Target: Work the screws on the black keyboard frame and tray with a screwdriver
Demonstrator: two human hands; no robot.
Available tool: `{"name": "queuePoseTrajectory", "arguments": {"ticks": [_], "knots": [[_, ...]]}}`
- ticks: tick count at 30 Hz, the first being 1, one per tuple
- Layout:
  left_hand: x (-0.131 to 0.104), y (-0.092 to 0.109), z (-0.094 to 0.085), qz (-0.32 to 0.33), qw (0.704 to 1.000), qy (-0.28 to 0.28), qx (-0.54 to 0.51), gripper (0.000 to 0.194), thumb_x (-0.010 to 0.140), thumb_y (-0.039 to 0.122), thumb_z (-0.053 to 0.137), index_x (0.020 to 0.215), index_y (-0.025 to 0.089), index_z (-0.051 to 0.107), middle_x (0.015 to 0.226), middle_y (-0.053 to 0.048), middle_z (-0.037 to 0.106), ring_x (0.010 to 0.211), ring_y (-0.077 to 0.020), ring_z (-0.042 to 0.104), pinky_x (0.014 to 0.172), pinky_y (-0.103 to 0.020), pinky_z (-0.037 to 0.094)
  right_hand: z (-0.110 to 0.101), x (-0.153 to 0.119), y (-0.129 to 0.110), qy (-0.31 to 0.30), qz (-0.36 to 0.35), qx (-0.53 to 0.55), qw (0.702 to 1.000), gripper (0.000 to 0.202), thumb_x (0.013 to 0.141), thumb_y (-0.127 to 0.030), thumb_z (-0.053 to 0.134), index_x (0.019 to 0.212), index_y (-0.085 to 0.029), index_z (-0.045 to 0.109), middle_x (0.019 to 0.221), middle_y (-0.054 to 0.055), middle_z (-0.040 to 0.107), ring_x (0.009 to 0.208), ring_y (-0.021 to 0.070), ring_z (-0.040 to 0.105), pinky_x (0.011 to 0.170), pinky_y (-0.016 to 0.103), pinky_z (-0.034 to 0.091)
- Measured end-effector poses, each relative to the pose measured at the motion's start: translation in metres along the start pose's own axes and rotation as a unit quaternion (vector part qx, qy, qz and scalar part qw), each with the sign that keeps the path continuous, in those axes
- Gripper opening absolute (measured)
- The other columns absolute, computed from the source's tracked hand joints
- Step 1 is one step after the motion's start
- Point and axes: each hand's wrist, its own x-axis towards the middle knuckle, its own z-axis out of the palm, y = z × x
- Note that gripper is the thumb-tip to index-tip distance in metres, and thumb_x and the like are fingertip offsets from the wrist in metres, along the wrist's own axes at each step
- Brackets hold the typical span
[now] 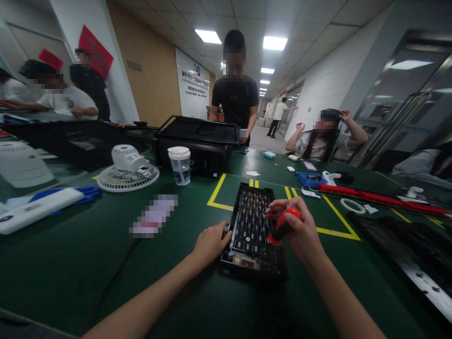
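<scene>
A black plastic case [251,230] with rows of dark round shapes inside lies lengthwise on the green table before me. My left hand [213,242] is closed on its left edge, thumb at the rim. Over the right side of the case, my right hand [300,226] grips what looks like a red-and-black screwdriver [282,227], its handle tilted. The screwdriver's tip is hidden, so I cannot tell whether it touches the case. A small light round spot shows among the dark shapes, and a pale strip lies at the near end.
A lidded cup of water [181,167], a white fan [129,169] and a large black casing [197,146] stand beyond. Yellow tape [339,216] marks the table [169,287]. Black panels [399,254] lie right, near a blue box [310,179]. Several people are around.
</scene>
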Motion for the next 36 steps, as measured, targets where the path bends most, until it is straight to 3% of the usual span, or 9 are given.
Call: {"name": "queuePoseTrajectory", "arguments": {"ticks": [4, 8, 11, 17, 24, 28, 31, 36], "knots": [[0.0006, -0.0021, 0.0016, 0.008, 1.0, 0.009, -0.004, 0.031, 0.086, 0.04, 0.036, 0.11, 0.026, 0.049, 0.084, -0.001, 0.065, 0.078, -0.0168, 0.061, 0.067, -0.026, 0.042, 0.0059, -0.0006, -0.0027, -0.014, 0.034, 0.056, 0.998, 0.024, 0.072, -0.027, 0.058, 0.078, -0.023, 0.035, 0.094, 0.004, 0.064, 0.083, 0.0223, 0.063, 0.076, 0.041, 0.046], [0.0007, -0.0025, 0.0009, 0.004, 1.0, 0.003, -0.01, 0.032, 0.086, 0.04, 0.036, 0.111, 0.025, 0.049, 0.085, -0.002, 0.066, 0.079, -0.0169, 0.061, 0.068, -0.026, 0.042, 0.0038, -0.0011, -0.0022, -0.025, 0.069, 0.064, 0.995, 0.025, 0.073, -0.029, 0.056, 0.08, -0.025, 0.032, 0.089, 0.002, 0.066, 0.064, 0.0204, 0.064, 0.053, 0.032, 0.047], [0.0001, -0.0015, -0.0005, 0.002, 1.0, -0.002, -0.015, 0.031, 0.086, 0.04, 0.036, 0.111, 0.026, 0.049, 0.085, -0.001, 0.066, 0.079, -0.0163, 0.061, 0.069, -0.026, 0.042, 0.0017, -0.0006, -0.0003, -0.031, 0.065, 0.067, 0.995, 0.026, 0.072, -0.029, 0.058, 0.083, -0.025, 0.035, 0.077, -0.001, 0.064, 0.052, 0.0165, 0.059, 0.046, 0.027, 0.042], [-0.001, 0.0026, -0.0043, -0.012, 1.0, -0.014, -0.007, 0.032, 0.086, 0.038, 0.036, 0.112, 0.024, 0.049, 0.088, -0.002, 0.065, 0.081, -0.0167, 0.061, 0.07, -0.026, 0.042, 0.0029, 0.0, 0.0013, -0.031, 0.059, 0.073, 0.995, 0.02, 0.072, -0.031, 0.059, 0.077, -0.022, 0.041, 0.056, -0.006, 0.049, 0.043, 0.0103, 0.045, 0.045, 0.025, 0.035], [-0.002, 0.0012, -0.004, -0.002, 1.0, -0.008, -0.012, 0.031, 0.086, 0.038, 0.035, 0.111, 0.025, 0.049, 0.086, -0.001, 0.066, 0.08, -0.0169, 0.061, 0.069, -0.026, 0.042, 0.0028, -0.0007, 0.0017, -0.055, 0.062, 0.081, 0.993, 0.019, 0.071, -0.035, 0.058, 0.075, -0.02, 0.047, 0.058, -0.004, 0.048, 0.047, 0.0102, 0.044, 0.047, 0.025, 0.034], [-0.0024, 0.0021, -0.0042, -0.01, 1.0, -0.012, -0.008, 0.031, 0.086, 0.038, 0.037, 0.111, 0.026, 0.049, 0.086, -0.001, 0.066, 0.082, -0.017, 0.061, 0.071, -0.026, 0.042, 0.0038, -0.0028, -0.0022, -0.063, 0.088, 0.093, 0.99, 0.029, 0.077, -0.047, 0.041, 0.076, -0.02, 0.051, 0.063, 0.0, 0.049, 0.051, 0.0132, 0.046, 0.049, 0.027, 0.037], [-0.0029, 0.0036, -0.0051, -0.018, 1.0, -0.017, -0.003, 0.031, 0.086, 0.037, 0.037, 0.112, 0.025, 0.049, 0.088, -0.002, 0.066, 0.084, -0.0172, 0.061, 0.072, -0.026, 0.042, 0.0034, -0.0042, -0.0044, -0.064, 0.105, 0.094, 0.988, 0.032, 0.082, -0.044, 0.031, 0.078, -0.02, 0.053, 0.066, 0.002, 0.05, 0.055, 0.0148, 0.047, 0.052, 0.028, 0.039], [-0.0028, 0.0022, -0.0036, -0.009, 1.0, -0.008, -0.01, 0.03, 0.086, 0.038, 0.037, 0.111, 0.026, 0.049, 0.085, -0.001, 0.066, 0.08, -0.0172, 0.062, 0.07, -0.026, 0.042, 0.002, -0.0045, -0.0049, -0.069, 0.107, 0.088, 0.988, 0.03, 0.084, -0.04, 0.031, 0.08, -0.02, 0.054, 0.069, 0.003, 0.051, 0.058, 0.0158, 0.048, 0.057, 0.03, 0.04]]}}
